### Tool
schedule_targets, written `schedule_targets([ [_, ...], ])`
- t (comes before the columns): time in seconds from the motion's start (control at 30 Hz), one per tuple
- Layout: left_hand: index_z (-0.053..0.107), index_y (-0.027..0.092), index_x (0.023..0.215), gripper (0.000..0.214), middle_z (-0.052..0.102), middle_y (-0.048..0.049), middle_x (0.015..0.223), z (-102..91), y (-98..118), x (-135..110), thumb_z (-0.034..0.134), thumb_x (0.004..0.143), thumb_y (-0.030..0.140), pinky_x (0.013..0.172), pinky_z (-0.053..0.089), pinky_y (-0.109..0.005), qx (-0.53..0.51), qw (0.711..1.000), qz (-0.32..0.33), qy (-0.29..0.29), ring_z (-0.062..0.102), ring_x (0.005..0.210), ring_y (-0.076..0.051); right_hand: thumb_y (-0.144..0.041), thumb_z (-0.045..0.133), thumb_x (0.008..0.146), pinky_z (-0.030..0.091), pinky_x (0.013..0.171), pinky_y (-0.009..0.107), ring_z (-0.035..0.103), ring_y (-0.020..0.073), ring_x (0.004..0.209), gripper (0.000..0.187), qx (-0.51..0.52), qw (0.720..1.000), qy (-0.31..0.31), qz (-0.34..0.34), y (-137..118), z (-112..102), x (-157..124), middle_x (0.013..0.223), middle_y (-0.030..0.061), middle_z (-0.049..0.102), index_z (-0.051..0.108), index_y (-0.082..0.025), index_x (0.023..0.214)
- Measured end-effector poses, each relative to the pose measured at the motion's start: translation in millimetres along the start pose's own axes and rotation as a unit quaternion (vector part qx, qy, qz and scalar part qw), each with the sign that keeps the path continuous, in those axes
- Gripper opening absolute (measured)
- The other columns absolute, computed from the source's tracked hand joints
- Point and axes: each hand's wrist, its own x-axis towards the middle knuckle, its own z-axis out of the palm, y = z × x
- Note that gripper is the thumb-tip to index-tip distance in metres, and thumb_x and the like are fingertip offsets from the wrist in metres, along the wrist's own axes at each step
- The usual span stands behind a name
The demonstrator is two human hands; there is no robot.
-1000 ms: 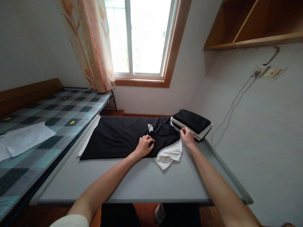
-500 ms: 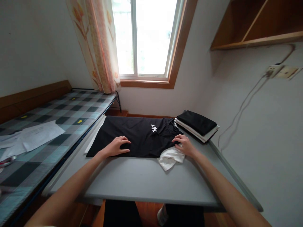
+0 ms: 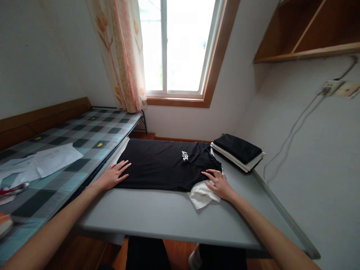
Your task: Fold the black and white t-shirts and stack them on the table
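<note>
A black T-shirt (image 3: pixel 160 165) with white lettering lies flat across the grey table (image 3: pixel 157 213), its neck end to the right. White sleeve cloth (image 3: pixel 203 195) sticks out at its near right corner, and a white edge shows along the left end. My left hand (image 3: pixel 114 175) rests on the shirt's left hem, fingers stretched out and spread. At the other end, my right hand (image 3: pixel 218 183) lies over the shirt's right side and the white cloth, fingers extended and apart. Neither hand grips the fabric.
A stack of folded black and white clothes (image 3: pixel 239 149) sits at the table's back right. To the left is a bed with a checked mattress (image 3: pixel 70 129), holding papers (image 3: pixel 56 159). Above right hangs a wooden shelf (image 3: pixel 306 52); a cord runs down the wall from a socket (image 3: pixel 332 88).
My left hand has slid left from the middle of the shirt to its hem, and its fingers have spread. My right hand stays near the neck end, its fingers now flatter. The view has shifted slightly.
</note>
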Motion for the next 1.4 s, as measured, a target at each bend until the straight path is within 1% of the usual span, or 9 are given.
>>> schedule_targets([
  [0.2, 0.045, 0.028, 0.142, 0.060, 0.040, -0.0067, 0.151, -11.5, -10, -23, 0.043, 0.089, 0.055, 0.113, 0.026, -0.041, -0.036, 0.999, -0.015, -0.013, 0.037, 0.138, -0.026, -0.036, 0.054, 0.089, 0.041, 0.096, 0.048, 0.051, 0.0278, 0.114, 0.043, 0.030, 0.999, -0.010, -0.033, -25, -13, -22, 0.127, 0.0091, 0.058, 0.057, -0.034, 0.131],
  [0.3, 0.065, 0.026, 0.121, 0.054, 0.056, -0.0077, 0.134, -23.5, -15, -33, 0.054, 0.079, 0.059, 0.106, 0.036, -0.037, -0.072, 0.996, -0.052, 0.015, 0.050, 0.123, -0.027, -0.026, 0.054, 0.087, 0.041, 0.097, 0.046, 0.054, 0.0261, 0.111, 0.033, 0.050, 0.998, -0.004, -0.049, -12, -26, -21, 0.120, 0.0083, 0.061, 0.066, -0.030, 0.117],
  [0.4, 0.072, 0.023, 0.093, 0.042, 0.066, -0.0051, 0.104, -40.2, -16, -45, 0.061, 0.072, 0.058, 0.091, 0.045, -0.031, -0.142, 0.987, -0.071, -0.032, 0.060, 0.099, -0.023, -0.017, 0.056, 0.081, 0.043, 0.096, 0.044, 0.057, 0.0247, 0.107, 0.034, 0.066, 0.996, 0.000, -0.055, 9, -34, -18, 0.115, 0.0073, 0.064, 0.070, -0.028, 0.110],
  [0.57, 0.071, 0.023, 0.092, 0.038, 0.066, -0.0037, 0.097, -59.2, -5, -60, 0.067, 0.065, 0.051, 0.080, 0.048, -0.028, -0.223, 0.967, -0.078, -0.099, 0.059, 0.091, -0.022, -0.019, 0.057, 0.082, 0.046, 0.092, 0.042, 0.061, 0.0234, 0.099, 0.027, 0.066, 0.995, 0.019, -0.067, 25, -35, -14, 0.105, 0.0069, 0.068, 0.072, -0.027, 0.104],
  [0.77, 0.072, 0.024, 0.085, 0.025, 0.068, -0.0042, 0.097, -55.1, -4, -61, 0.058, 0.071, 0.038, 0.089, 0.047, -0.030, -0.200, 0.977, -0.056, -0.051, 0.062, 0.093, -0.022, -0.026, 0.052, 0.089, 0.047, 0.086, 0.041, 0.064, 0.0227, 0.089, 0.021, 0.052, 0.996, 0.033, -0.069, 19, -37, -8, 0.096, 0.0078, 0.070, 0.073, -0.025, 0.092],
  [0.93, 0.072, 0.025, 0.075, 0.025, 0.071, -0.0041, 0.094, -54.3, -11, -63, 0.060, 0.068, 0.046, 0.088, 0.049, -0.032, -0.201, 0.976, -0.082, -0.023, 0.064, 0.092, -0.024, -0.030, 0.046, 0.092, 0.047, 0.087, 0.039, 0.065, 0.0223, 0.093, 0.025, 0.096, 0.993, 0.041, -0.051, 19, -41, -3, 0.101, 0.0088, 0.071, 0.069, -0.023, 0.094],
  [1.1, 0.069, 0.023, 0.085, 0.046, 0.073, -0.0068, 0.100, -65.0, -13, -62, 0.058, 0.068, 0.064, 0.086, 0.051, -0.036, -0.294, 0.934, -0.179, 0.090, 0.065, 0.097, -0.028, -0.029, 0.041, 0.094, 0.046, 0.090, 0.039, 0.065, 0.0231, 0.092, 0.027, 0.101, 0.992, 0.064, -0.031, 17, -44, 2, 0.097, 0.0087, 0.072, 0.067, -0.022, 0.096],
  [1.2, 0.066, 0.023, 0.082, 0.051, 0.073, -0.0043, 0.088, -72.0, -17, -64, 0.060, 0.063, 0.070, 0.082, 0.053, -0.037, -0.338, 0.900, -0.236, 0.143, 0.067, 0.087, -0.026, -0.025, 0.039, 0.093, 0.047, 0.086, 0.037, 0.065, 0.0217, 0.083, 0.029, 0.087, 0.995, 0.017, -0.046, 16, -49, -1, 0.088, 0.0061, 0.072, 0.068, -0.024, 0.095],
  [1.4, 0.069, 0.028, 0.081, 0.053, 0.073, 0.0066, 0.080, -74.8, -22, -65, 0.069, 0.052, 0.073, 0.082, 0.054, -0.035, -0.366, 0.888, -0.247, 0.130, 0.066, 0.085, -0.023, -0.024, 0.039, 0.093, 0.047, 0.083, 0.034, 0.064, 0.0195, 0.077, 0.029, 0.087, 0.993, -0.028, -0.069, 12, -54, -11, 0.087, 0.0047, 0.072, 0.068, -0.024, 0.094],
])
